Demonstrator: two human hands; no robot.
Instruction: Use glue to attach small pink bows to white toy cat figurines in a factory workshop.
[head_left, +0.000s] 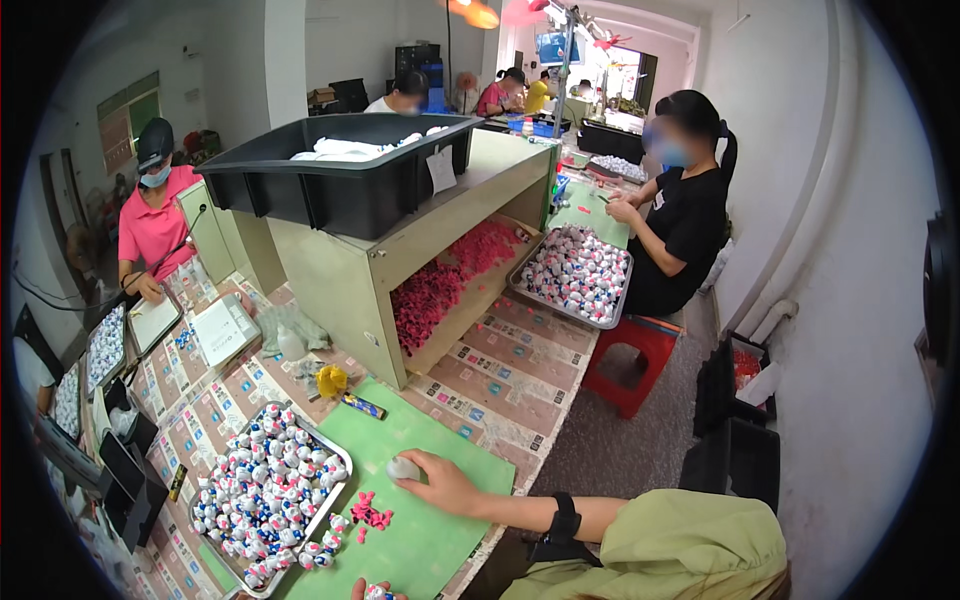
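Note:
My right hand (pixel 445 485) reaches over a green mat (pixel 450 440), its fingers closed round a pale, rounded, greyish-white thing (pixel 402 468); its kind I cannot make out. At the lower edge, only the fingertips of my left hand (pixel 358 589) show. They are closed on a small white, blue and pink figurine (pixel 378 592). Between the hands lies a loose heap of small pink pieces (pixel 370 511). Several figurines (pixel 322 548) sit beside it, next to a metal tray (pixel 342 462) heaped with more of the same.
A yellow lump (pixel 331 381) and a printed tube (pixel 363 406) lie beyond the mat. Ahead stands a shelf unit (pixel 385 280) with pink pieces inside and a black bin (pixel 330 190) on top. Beside a co-worker in black (pixel 690 220) are another filled tray (pixel 617 318) and a red stool (pixel 632 365).

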